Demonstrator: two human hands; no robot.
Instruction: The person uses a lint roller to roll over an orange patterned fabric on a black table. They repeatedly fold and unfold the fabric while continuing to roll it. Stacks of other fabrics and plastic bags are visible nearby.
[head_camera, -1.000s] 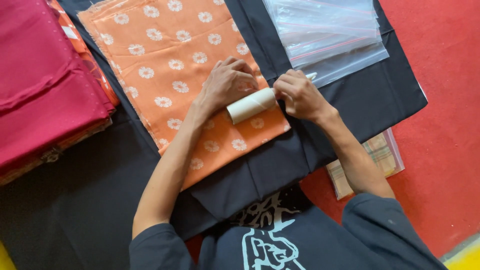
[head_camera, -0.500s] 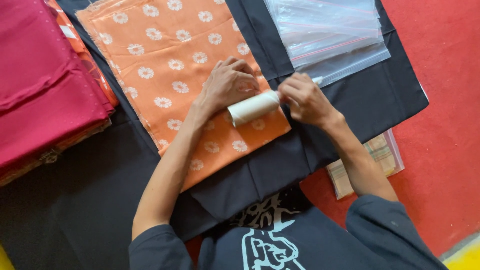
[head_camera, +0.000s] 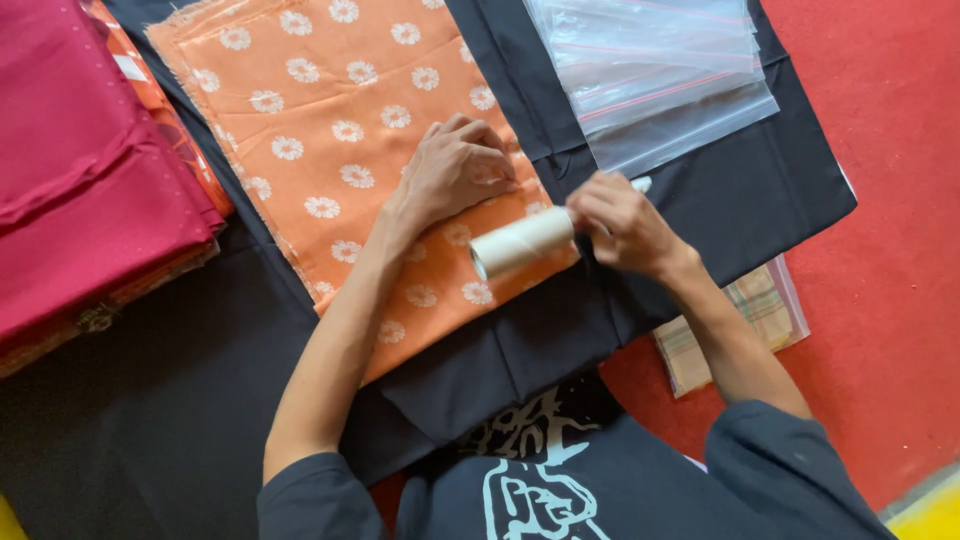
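The right hand (head_camera: 625, 222) has its fingers closed around a lint roller (head_camera: 522, 241), its long axis running leftward toward the left hand (head_camera: 455, 168), pressed flat, fingers spread, on orange cloth (head_camera: 330, 120).

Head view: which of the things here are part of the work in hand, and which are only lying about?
In use:
- lint roller, held by the right hand
- orange flowered cloth, pressed flat by the left hand

Lying about:
- clear zip bags
- red folded fabric stack
- checked cloth in a sleeve
- black cloth underneath
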